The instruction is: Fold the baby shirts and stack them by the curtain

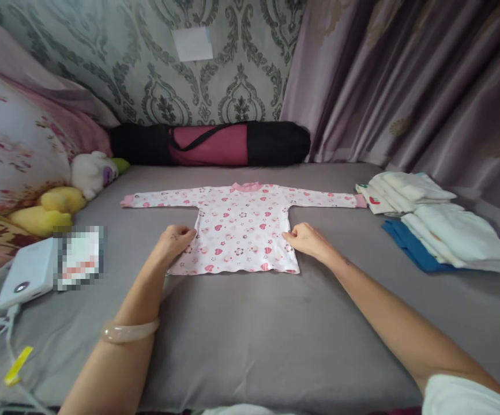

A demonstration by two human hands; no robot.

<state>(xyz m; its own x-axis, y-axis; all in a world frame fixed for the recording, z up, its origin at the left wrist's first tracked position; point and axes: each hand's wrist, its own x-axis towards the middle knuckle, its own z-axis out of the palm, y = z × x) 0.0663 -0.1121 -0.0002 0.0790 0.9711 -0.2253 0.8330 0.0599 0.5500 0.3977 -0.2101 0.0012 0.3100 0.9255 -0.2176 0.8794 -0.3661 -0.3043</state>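
A white long-sleeved shirt (pixel 241 230) with pink hearts and flowers lies flat on the grey sheet (pixel 250 323). Its pink collar points away from me and both sleeves are spread straight out to the sides. My left hand (pixel 175 241) pinches the shirt's left side edge, between the sleeve and the hem. On the opposite edge, at about the same height, my right hand (pixel 305 237) grips the fabric between thumb and fingers. The hem lies nearest to me, slightly wavy.
Folded white clothes (pixel 466 230) and a blue garment (pixel 420 248) lie at right, near the right cuff. A black and red bag (pixel 215 144) lies along the wall. Plush toys (pixel 91 173), a white power bank (pixel 29 271) and cables are at left.
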